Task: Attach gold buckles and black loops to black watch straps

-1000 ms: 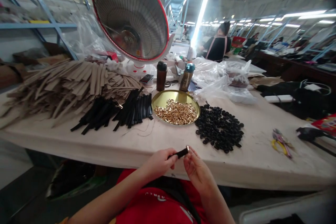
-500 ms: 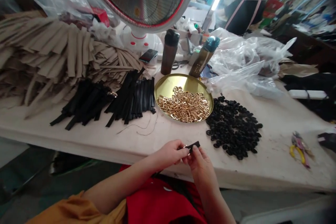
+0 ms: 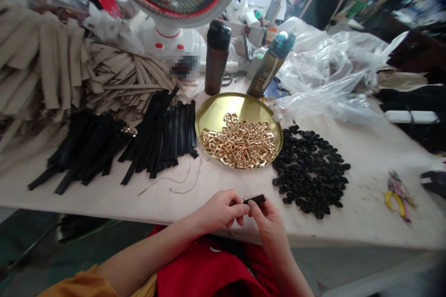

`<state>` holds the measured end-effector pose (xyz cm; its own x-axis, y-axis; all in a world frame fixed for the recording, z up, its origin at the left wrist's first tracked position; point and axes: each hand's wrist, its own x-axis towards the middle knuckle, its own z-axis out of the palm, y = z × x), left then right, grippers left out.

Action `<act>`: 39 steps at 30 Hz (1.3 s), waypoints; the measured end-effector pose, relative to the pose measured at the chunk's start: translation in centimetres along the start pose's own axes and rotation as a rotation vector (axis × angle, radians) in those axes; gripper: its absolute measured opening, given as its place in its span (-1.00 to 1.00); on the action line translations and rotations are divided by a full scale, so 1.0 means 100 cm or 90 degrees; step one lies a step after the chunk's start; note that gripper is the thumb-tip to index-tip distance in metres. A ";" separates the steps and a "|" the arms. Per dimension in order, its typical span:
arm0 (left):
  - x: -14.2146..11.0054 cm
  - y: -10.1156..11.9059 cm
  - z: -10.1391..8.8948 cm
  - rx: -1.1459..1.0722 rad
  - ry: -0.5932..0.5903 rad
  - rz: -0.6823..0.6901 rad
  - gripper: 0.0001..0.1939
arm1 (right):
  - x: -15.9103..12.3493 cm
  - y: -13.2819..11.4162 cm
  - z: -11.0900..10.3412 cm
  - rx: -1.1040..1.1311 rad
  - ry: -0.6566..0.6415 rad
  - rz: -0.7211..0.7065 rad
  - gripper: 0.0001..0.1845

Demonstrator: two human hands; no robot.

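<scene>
Both my hands meet at the table's near edge, pinching one short black strap [image 3: 255,199] that carries a small gold buckle. My left hand [image 3: 219,211] grips its left end with curled fingers. My right hand [image 3: 266,220] holds the right end between thumb and fingertips. Just beyond them a round gold tray [image 3: 223,109] holds a heap of gold buckles [image 3: 240,144]. A pile of small black loops [image 3: 311,171] lies right of the tray. Black straps [image 3: 156,137] lie in bundles to its left.
A heap of tan strips [image 3: 62,69] fills the back left. A white fan [image 3: 174,4], two bottles [image 3: 216,58], clear plastic bags [image 3: 327,74] and yellow-handled snips [image 3: 395,195] stand around. A loose thread [image 3: 181,181] lies near the edge. Another person works beyond.
My head has tilted down and nearer the table, so the fan and tray sit higher and larger. The strap has been turned from slanting to level between my fingers.
</scene>
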<state>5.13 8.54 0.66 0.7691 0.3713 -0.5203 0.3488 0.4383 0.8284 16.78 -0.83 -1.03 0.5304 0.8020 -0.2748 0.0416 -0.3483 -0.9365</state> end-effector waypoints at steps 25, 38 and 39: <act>-0.032 -0.022 0.003 -0.046 0.135 0.129 -0.71 | 0.122 -0.008 -0.069 -0.469 0.185 -0.300 -0.74; -0.035 -0.043 0.016 -0.053 0.115 0.136 -0.70 | 0.070 0.012 -0.111 -0.707 0.139 -0.230 -0.75; -0.036 -0.043 0.016 -0.053 0.112 0.133 -0.70 | 0.070 0.012 -0.107 -0.725 0.128 -0.231 -0.76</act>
<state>1.76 4.00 -0.72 0.7122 0.5940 -0.3740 0.1417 0.4002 0.9054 29.57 -0.82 -1.72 0.4520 0.8867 0.0974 0.8823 -0.4282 -0.1954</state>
